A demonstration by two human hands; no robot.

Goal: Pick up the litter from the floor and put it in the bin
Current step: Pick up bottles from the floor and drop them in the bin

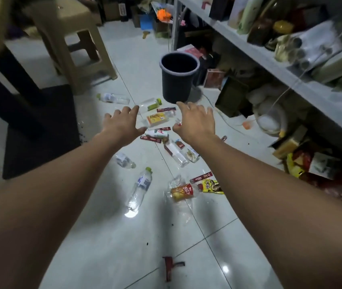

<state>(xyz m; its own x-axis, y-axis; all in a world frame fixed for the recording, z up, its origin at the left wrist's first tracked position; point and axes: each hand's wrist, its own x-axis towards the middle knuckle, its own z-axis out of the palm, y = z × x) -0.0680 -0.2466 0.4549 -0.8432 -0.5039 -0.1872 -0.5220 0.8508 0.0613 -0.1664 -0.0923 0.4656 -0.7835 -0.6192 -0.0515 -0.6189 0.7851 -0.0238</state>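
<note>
Litter lies scattered on the white tiled floor: several clear plastic bottles, among them one with a green cap (139, 187) and one with a yellow label (157, 118), plus red wrappers (201, 177) and a yellow packet (210, 186). A dark round bin (179, 78) stands upright and looks empty just beyond the litter. My left hand (122, 124) and my right hand (195, 122) reach forward above the litter, fingers spread, holding nothing. Between them lies the yellow-label bottle.
A beige plastic stool (72, 36) stands at the back left, beside a dark table leg and a black mat (40, 132). Cluttered grey shelves (270, 59) with boxes and bags run along the right. A thin cord (224, 119) trails on the floor by the bin.
</note>
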